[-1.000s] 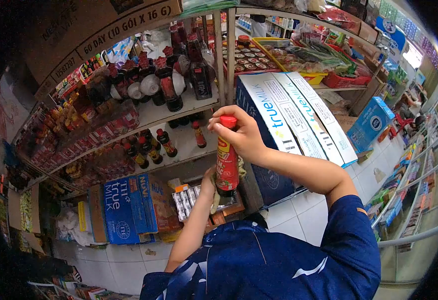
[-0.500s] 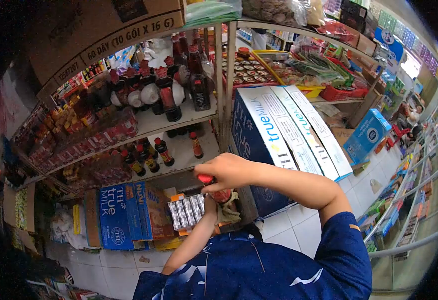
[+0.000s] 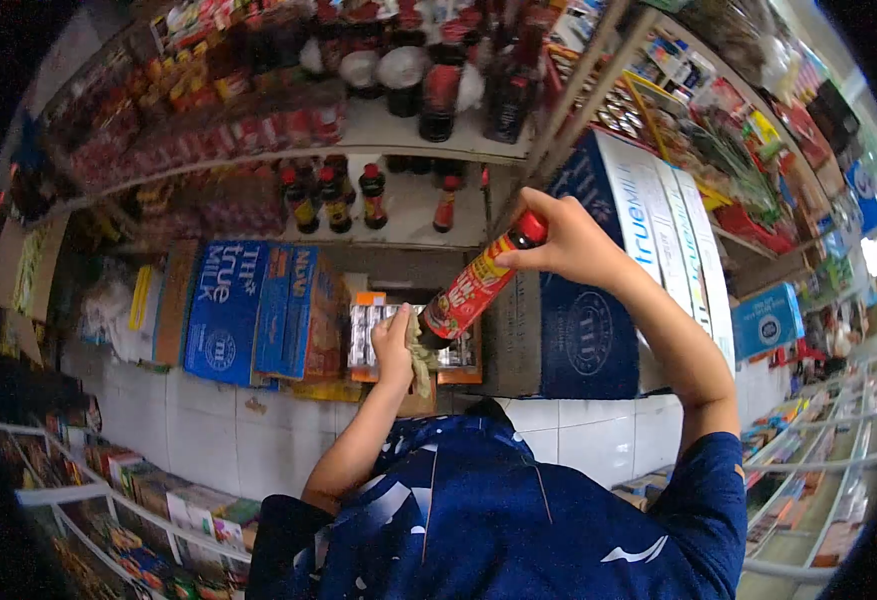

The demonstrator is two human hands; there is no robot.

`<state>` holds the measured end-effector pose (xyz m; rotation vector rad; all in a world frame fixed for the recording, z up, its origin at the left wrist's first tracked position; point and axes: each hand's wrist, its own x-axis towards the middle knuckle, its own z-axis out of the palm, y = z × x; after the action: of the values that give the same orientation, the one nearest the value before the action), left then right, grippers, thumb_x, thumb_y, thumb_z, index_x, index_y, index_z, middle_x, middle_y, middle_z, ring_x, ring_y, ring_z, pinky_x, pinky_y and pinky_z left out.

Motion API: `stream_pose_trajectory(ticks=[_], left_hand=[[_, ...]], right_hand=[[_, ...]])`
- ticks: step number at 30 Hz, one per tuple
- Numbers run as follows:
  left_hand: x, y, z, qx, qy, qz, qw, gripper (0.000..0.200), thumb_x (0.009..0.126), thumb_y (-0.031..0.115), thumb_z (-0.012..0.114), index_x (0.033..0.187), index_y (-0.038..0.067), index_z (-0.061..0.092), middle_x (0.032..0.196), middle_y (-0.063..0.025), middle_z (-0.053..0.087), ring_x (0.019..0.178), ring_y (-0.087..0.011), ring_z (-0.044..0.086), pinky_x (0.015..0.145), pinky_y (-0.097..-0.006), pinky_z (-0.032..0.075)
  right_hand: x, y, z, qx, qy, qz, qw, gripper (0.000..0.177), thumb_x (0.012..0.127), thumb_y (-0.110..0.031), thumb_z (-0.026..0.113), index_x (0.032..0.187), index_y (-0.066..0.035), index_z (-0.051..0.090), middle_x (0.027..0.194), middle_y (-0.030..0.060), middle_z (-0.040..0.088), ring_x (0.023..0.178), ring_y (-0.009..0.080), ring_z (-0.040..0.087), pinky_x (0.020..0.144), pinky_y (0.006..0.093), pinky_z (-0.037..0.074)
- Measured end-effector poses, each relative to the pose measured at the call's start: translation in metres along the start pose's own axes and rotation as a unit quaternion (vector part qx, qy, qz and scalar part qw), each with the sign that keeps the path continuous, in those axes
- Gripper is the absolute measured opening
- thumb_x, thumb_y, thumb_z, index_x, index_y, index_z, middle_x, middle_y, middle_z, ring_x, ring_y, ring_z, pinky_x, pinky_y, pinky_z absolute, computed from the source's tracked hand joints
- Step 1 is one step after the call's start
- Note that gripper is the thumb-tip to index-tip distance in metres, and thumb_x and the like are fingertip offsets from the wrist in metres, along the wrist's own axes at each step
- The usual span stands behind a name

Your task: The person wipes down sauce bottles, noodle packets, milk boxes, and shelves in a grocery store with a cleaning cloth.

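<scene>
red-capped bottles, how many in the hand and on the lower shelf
5 clear: the large bottle in the right hand; on the lower shelf, left bottle, second bottle and third bottle close together, fourth bottle apart, rightward. More may be hidden behind.

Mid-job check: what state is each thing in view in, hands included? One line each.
Right hand: gripping the red bottle near its cap.
Left hand: holding the cloth.
Red bottle: tilted, base low, by the cloth.
Cap: on.
Cloth: bunched.
Small bottles on the lower shelf: upright, capped.
Silver packs: uncovered, partly hidden.
</scene>
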<state>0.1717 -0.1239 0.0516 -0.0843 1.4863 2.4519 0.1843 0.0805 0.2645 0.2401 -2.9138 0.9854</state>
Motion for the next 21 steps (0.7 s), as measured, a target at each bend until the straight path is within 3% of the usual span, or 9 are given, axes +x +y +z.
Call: stream_pose_trajectory(ticks=[2,4,5,9,13,15,17,18,21], left_hand=[[0.003,0.001,-0.026,0.026,0.056,-0.006,0.998,0.029,0.083,0.023,0.053,0.061,0.004,0.053,0.059,0.0021,0.051,0.052,-0.0055,0.042,0.049,-0.0222,0.034],[0.003,0.006,-0.048,0.021,0.115,0.012,0.993,0.028,0.084,0.023,0.051,0.066,0.001,0.055,0.064,0.0010,0.053,0.057,-0.0058,0.044,0.055,-0.0213,0.037],[0.001,0.011,-0.058,0.023,0.135,0.024,0.990,0.028,0.085,0.022,0.050,0.070,0.000,0.056,0.067,0.0007,0.054,0.061,-0.0061,0.046,0.057,-0.0214,0.037],[-0.021,0.004,-0.126,0.079,0.185,0.079,0.976,0.026,0.086,0.020,0.046,0.082,-0.003,0.058,0.077,-0.0029,0.057,0.070,-0.0094,0.049,0.065,-0.0234,0.039],[-0.058,0.005,-0.176,0.195,0.294,0.117,0.928,0.027,0.086,0.021,0.046,0.091,-0.003,0.056,0.084,-0.0070,0.057,0.072,-0.0135,0.051,0.069,-0.0261,0.041],[-0.069,0.009,-0.189,0.225,0.341,0.125,0.904,0.027,0.086,0.021,0.046,0.094,-0.003,0.056,0.087,-0.0083,0.057,0.072,-0.0149,0.052,0.070,-0.0271,0.042],[-0.089,0.023,-0.191,0.095,0.395,0.079,0.911,0.029,0.086,0.022,0.044,0.101,-0.002,0.053,0.093,-0.0095,0.056,0.076,-0.0174,0.053,0.072,-0.0308,0.044],[-0.101,0.023,-0.196,0.097,0.403,0.078,0.907,0.029,0.086,0.022,0.044,0.101,-0.002,0.053,0.093,-0.0095,0.056,0.076,-0.0174,0.053,0.072,-0.0308,0.044],[-0.148,0.014,-0.231,0.355,0.390,0.057,0.848,0.032,0.086,0.023,0.045,0.106,-0.002,0.051,0.098,-0.0108,0.055,0.081,-0.0187,0.054,0.072,-0.0317,0.046]], right_hand=[[0.022,0.000,0.009,0.025,-0.023,-0.011,0.999,0.035,0.064,-0.020,0.073,0.075,0.001,0.047,0.055,0.0093,0.048,0.052,0.0101,0.044,0.049,0.0265,0.036],[0.053,0.009,0.021,-0.057,-0.038,-0.027,0.997,0.036,0.062,-0.020,0.073,0.074,0.001,0.047,0.057,0.0116,0.048,0.051,0.0150,0.044,0.051,0.0296,0.038],[0.069,0.020,0.031,-0.117,-0.046,-0.039,0.991,0.039,0.063,-0.027,0.071,0.079,0.000,0.048,0.060,0.0160,0.051,0.053,0.0250,0.049,0.053,0.0348,0.040],[0.126,0.070,0.090,-0.279,-0.095,-0.061,0.954,0.047,0.065,-0.037,0.066,0.094,-0.006,0.046,0.067,0.0194,0.056,0.068,0.0358,0.056,0.057,0.0424,0.043],[0.167,0.131,0.149,-0.370,-0.165,-0.059,0.912,0.044,0.066,-0.026,0.064,0.100,-0.007,0.044,0.070,0.0184,0.057,0.071,0.0361,0.057,0.059,0.0455,0.045],[0.186,0.176,0.175,-0.357,-0.135,-0.034,0.924,0.044,0.066,-0.023,0.064,0.102,-0.007,0.044,0.072,0.0183,0.057,0.071,0.0359,0.057,0.058,0.0452,0.045],[0.199,0.188,0.182,-0.284,-0.127,0.038,0.949,0.046,0.067,-0.018,0.062,0.108,-0.008,0.046,0.079,0.0177,0.058,0.078,0.0350,0.057,0.063,0.0446,0.046],[0.205,0.204,0.189,-0.280,-0.134,0.032,0.950,0.046,0.067,-0.018,0.062,0.108,-0.008,0.046,0.079,0.0177,0.058,0.078,0.0350,0.057,0.063,0.0446,0.046],[0.228,0.265,0.220,-0.248,-0.058,0.014,0.967,0.048,0.066,-0.015,0.063,0.111,-0.009,0.047,0.091,0.0181,0.057,0.088,0.0357,0.054,0.072,0.0437,0.043]])
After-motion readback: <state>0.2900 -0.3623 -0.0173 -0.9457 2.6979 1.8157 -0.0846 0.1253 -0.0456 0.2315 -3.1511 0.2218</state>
